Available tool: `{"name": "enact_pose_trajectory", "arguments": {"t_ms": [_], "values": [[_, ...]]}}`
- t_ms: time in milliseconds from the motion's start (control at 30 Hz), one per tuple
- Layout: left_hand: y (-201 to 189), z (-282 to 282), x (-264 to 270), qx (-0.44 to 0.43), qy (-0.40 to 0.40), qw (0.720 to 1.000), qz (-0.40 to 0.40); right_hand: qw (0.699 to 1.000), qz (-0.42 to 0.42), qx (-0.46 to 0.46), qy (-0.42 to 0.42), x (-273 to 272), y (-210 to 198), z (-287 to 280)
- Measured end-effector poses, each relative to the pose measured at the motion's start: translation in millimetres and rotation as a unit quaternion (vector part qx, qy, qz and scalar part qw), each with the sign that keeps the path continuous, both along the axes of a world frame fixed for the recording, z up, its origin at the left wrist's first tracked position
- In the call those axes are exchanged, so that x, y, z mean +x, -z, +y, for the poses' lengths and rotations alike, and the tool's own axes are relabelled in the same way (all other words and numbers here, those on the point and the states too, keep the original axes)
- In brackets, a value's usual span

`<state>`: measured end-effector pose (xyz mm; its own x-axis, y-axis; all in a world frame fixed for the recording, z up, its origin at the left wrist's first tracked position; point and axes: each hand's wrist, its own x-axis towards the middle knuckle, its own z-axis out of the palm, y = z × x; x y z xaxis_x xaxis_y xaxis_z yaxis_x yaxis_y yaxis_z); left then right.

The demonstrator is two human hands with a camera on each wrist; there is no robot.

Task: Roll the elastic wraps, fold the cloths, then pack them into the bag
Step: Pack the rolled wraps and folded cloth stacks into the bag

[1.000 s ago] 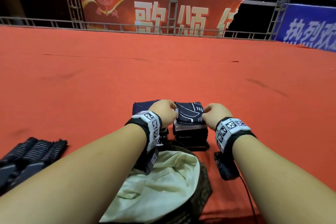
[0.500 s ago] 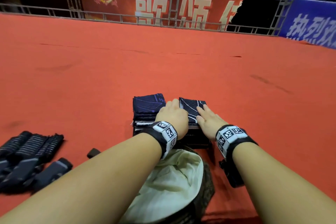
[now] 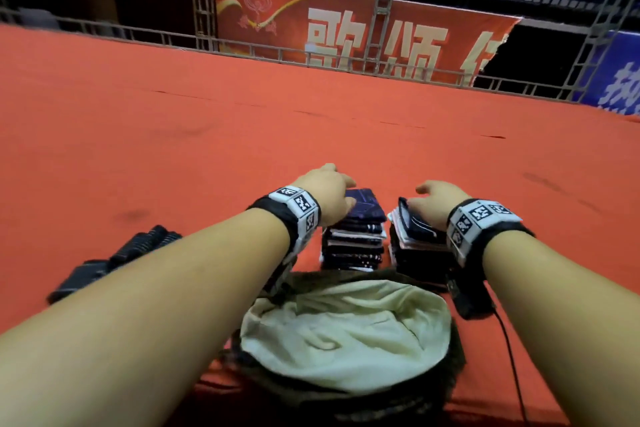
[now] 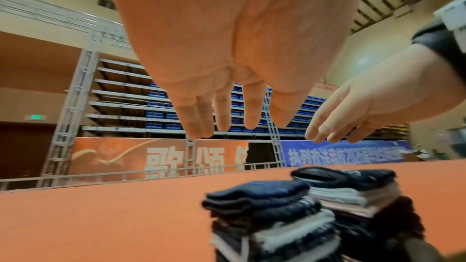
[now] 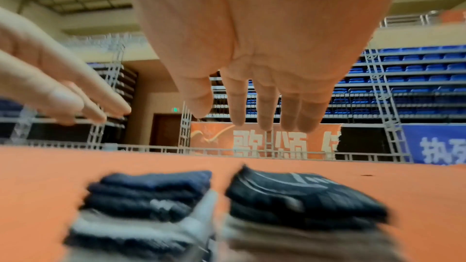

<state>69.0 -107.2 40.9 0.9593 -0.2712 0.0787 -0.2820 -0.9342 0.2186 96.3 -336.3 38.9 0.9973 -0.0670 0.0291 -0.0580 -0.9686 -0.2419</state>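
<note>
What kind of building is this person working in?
Probably an indoor sports hall or arena: tiers of blue seats rise behind metal truss towers, and big banners hang beyond the red-covered floor.

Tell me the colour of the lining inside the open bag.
Pale cream, almost white; the bag lining shows best in the head view.

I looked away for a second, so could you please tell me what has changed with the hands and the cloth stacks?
Both hands have let go and lifted: the left hand and right hand, which were pressing on the right stack, now hover open above the stacks, fingers straight. The left stack, the rolled wraps and the open bag stayed put.
</note>
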Motion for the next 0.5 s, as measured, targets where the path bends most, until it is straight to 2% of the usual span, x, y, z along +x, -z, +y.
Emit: {"name": "enact_pose_trajectory", "arguments": {"t_ms": [167, 333, 500], "values": [[-9.4, 114.8, -35.8, 0.016, -0.081, 0.997, -0.010, 0.992, -0.025, 0.062, -0.106, -14.2, -22.2, 111.9], [7.3, 219.9, -82.5, 0.016, -0.176, 0.984, 0.035, 0.978, 0.024, 0.089, -0.188, -42.6, -0.4, 219.4], [39.3, 286.0, -114.9, 0.005, -0.235, 0.970, 0.068, 0.961, 0.108, 0.167, -0.194, -62.1, 35.9, 294.7]]}}
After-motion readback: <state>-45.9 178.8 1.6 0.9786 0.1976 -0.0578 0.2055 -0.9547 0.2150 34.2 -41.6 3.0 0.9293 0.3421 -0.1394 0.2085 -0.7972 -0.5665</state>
